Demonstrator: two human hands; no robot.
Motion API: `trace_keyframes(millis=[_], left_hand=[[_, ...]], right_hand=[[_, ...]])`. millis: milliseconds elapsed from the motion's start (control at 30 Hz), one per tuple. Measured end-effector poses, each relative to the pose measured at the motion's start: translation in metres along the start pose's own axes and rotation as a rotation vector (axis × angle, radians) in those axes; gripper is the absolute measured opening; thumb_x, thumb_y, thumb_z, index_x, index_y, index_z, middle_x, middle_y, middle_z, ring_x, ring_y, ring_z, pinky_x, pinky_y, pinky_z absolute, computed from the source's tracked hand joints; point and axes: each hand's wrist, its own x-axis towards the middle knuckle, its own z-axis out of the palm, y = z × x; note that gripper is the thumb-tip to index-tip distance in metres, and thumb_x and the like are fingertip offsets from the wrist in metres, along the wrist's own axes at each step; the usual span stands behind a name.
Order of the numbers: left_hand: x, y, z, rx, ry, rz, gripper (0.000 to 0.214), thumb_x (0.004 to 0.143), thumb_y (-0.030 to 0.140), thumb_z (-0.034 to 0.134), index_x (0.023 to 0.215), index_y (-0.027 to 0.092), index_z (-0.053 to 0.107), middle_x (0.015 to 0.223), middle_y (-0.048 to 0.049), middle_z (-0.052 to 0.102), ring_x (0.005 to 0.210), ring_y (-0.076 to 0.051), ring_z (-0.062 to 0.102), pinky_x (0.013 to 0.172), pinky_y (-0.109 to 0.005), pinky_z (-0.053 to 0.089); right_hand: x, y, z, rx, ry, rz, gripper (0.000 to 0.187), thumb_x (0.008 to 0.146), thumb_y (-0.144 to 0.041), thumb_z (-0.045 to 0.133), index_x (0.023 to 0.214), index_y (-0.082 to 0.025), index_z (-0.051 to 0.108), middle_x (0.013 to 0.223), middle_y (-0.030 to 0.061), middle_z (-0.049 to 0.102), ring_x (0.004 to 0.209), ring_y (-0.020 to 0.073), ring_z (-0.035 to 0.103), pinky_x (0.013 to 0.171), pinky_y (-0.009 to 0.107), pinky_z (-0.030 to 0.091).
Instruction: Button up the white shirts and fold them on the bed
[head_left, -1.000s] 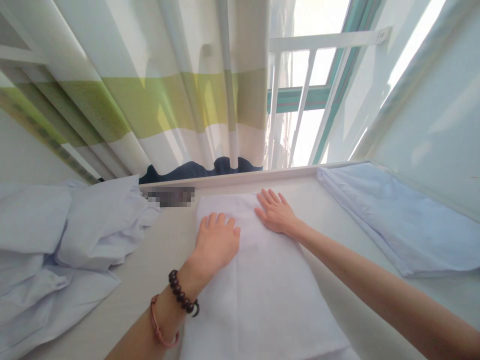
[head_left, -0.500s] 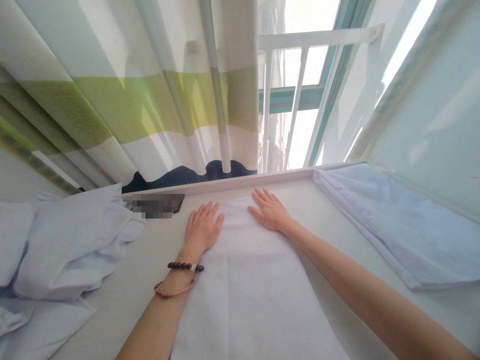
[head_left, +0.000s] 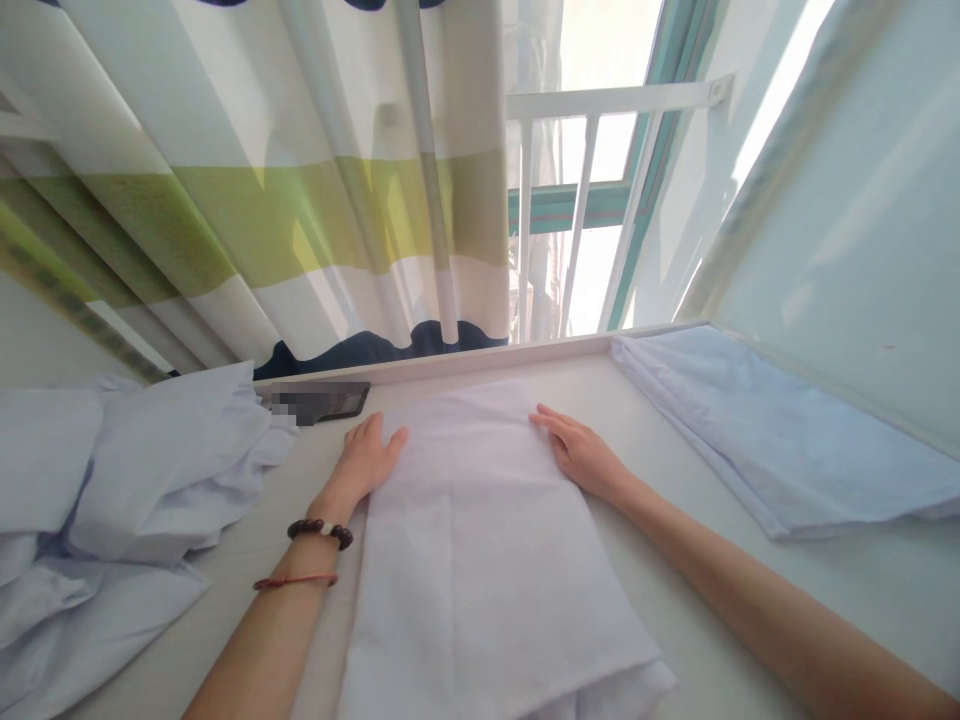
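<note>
A white cloth (head_left: 480, 560), folded into a long panel, lies flat on the pale bed surface (head_left: 637, 420) in front of me. At its far left edge is my left hand (head_left: 366, 458), open, with the thumb apart from the fingers and touching or close to the cloth. My right hand (head_left: 585, 450) is at the far right edge, fingers stretched out and their tips on the cloth's border. Neither hand grips anything. Near me, the cloth's lower right corner shows loose layers. Two bracelets, one of dark beads (head_left: 320, 532), circle my left wrist.
Crumpled white cloth (head_left: 165, 470) is heaped at the left. A dark flat device (head_left: 345, 400), partly blurred out, lies by the low back ledge (head_left: 442, 366). Another folded white cloth (head_left: 780, 440) rests at the right. Behind stand a striped curtain (head_left: 300, 220) and a white railing (head_left: 615, 100).
Both hands have moved apart, from the top of the cloth out to its two side edges. The view has shifted slightly, and the cloth's lower right corner now shows.
</note>
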Motion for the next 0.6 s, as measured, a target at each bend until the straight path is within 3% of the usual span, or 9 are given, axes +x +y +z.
trace_keyframes(millis=[67, 133, 233, 333, 433, 500, 600], left_hand=[[-0.002, -0.001, -0.012, 0.004, -0.044, -0.068, 0.061, 0.088, 0.044, 0.050, 0.132, 0.001, 0.053, 0.128, -0.0274, 0.061, 0.122, -0.038, 0.058, 0.101, -0.046, 0.046], [-0.005, 0.004, -0.024, -0.057, -0.142, -0.159, 0.058, 0.084, 0.048, 0.055, 0.123, 0.005, 0.057, 0.108, -0.0234, 0.071, 0.089, -0.036, 0.072, 0.077, -0.042, 0.056], [-0.010, 0.016, -0.034, -0.256, -0.306, -0.244, 0.046, 0.079, 0.049, 0.061, 0.104, 0.011, 0.063, 0.087, -0.0152, 0.073, 0.063, -0.029, 0.070, 0.052, -0.034, 0.053], [-0.016, 0.023, -0.039, -0.460, -0.313, -0.202, 0.036, 0.073, 0.045, 0.070, 0.091, 0.015, 0.062, 0.082, -0.0094, 0.073, 0.072, -0.027, 0.071, 0.053, -0.027, 0.052], [-0.019, 0.023, -0.044, -0.664, -0.280, -0.153, 0.042, 0.071, 0.042, 0.076, 0.102, 0.019, 0.059, 0.089, -0.0059, 0.073, 0.079, -0.024, 0.072, 0.061, -0.026, 0.056], [-0.017, 0.021, -0.045, -0.771, -0.298, -0.156, 0.050, 0.072, 0.042, 0.077, 0.112, 0.023, 0.055, 0.091, -0.0044, 0.072, 0.076, -0.023, 0.072, 0.061, -0.028, 0.058], [-0.013, 0.020, -0.041, -0.866, -0.270, -0.199, 0.072, 0.064, 0.032, 0.086, 0.124, 0.027, 0.047, 0.092, -0.0030, 0.071, 0.067, -0.021, 0.071, 0.057, -0.030, 0.059]], right_hand=[[-0.005, 0.003, -0.001, 0.002, 0.030, 0.050, 0.047, 0.098, -0.030, 0.034, 0.138, -0.015, 0.054, 0.146, 0.0095, 0.052, 0.135, 0.0205, 0.047, 0.114, 0.034, 0.033], [-0.002, 0.000, -0.001, 0.009, 0.041, 0.098, 0.051, 0.096, -0.040, 0.042, 0.138, -0.014, 0.053, 0.141, 0.0129, 0.057, 0.134, 0.0254, 0.046, 0.114, 0.039, 0.032], [0.006, -0.010, -0.006, 0.181, 0.023, 0.208, 0.063, 0.088, -0.043, 0.057, 0.143, -0.014, 0.047, 0.138, 0.0146, 0.057, 0.131, 0.0283, 0.048, 0.112, 0.041, 0.036], [0.009, -0.022, -0.018, 0.620, -0.069, 0.359, 0.063, 0.086, -0.042, 0.061, 0.141, -0.016, 0.047, 0.136, 0.0140, 0.059, 0.119, 0.0257, 0.059, 0.099, 0.036, 0.048], [0.010, -0.029, -0.028, 0.957, -0.315, 0.406, 0.044, 0.085, -0.045, 0.063, 0.119, -0.017, 0.063, 0.122, 0.0116, 0.068, 0.105, 0.0249, 0.067, 0.086, 0.033, 0.056], [0.014, -0.032, -0.029, 0.989, -0.381, 0.404, 0.034, 0.081, -0.040, 0.068, 0.106, -0.018, 0.067, 0.114, 0.0095, 0.071, 0.100, 0.0248, 0.069, 0.082, 0.032, 0.057], [0.023, -0.031, -0.024, 0.934, -0.285, 0.410, 0.022, 0.078, -0.029, 0.068, 0.097, -0.018, 0.067, 0.105, 0.0076, 0.074, 0.095, 0.0246, 0.069, 0.080, 0.033, 0.056]])
